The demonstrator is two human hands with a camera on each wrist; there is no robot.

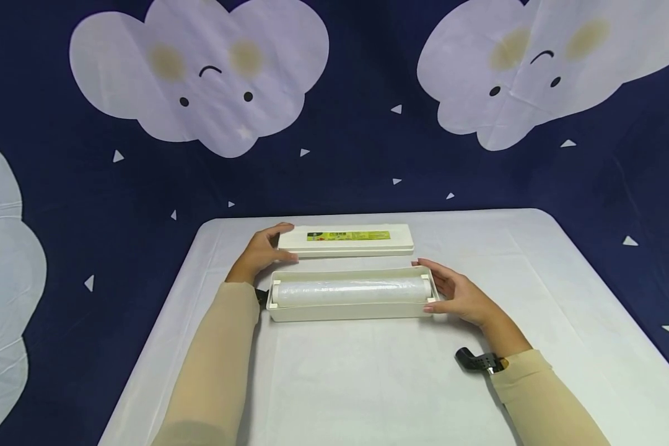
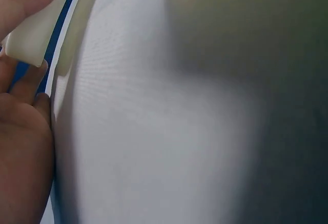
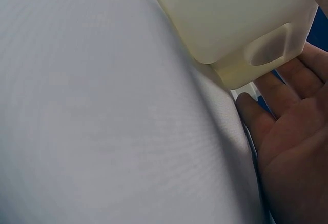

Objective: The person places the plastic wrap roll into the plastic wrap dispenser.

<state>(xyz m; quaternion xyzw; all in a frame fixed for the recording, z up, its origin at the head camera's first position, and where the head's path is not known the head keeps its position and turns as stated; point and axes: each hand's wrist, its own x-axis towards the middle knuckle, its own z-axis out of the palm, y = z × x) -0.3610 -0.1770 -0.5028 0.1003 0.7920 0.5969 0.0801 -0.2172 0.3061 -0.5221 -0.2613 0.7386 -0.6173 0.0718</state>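
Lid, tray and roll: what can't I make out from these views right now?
- Head view: lettering on the label of the lid, too small to read.
- Head view: inside the tray, whatever lies beneath the roll, hidden by it.
- Left wrist view: part of the left hand, cut off by the left edge.
- Right wrist view: the roll, hidden by the tray.

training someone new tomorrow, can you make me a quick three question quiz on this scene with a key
1. Where is the roll? (a) directly on the table (b) in the box (c) against the backdrop
2. True or false: the lid is fitted on the box.
3. Fill in: the lid's end is gripped by the person's ____ hand.

Key:
1. b
2. False, it is off and beyond the box.
3. left hand
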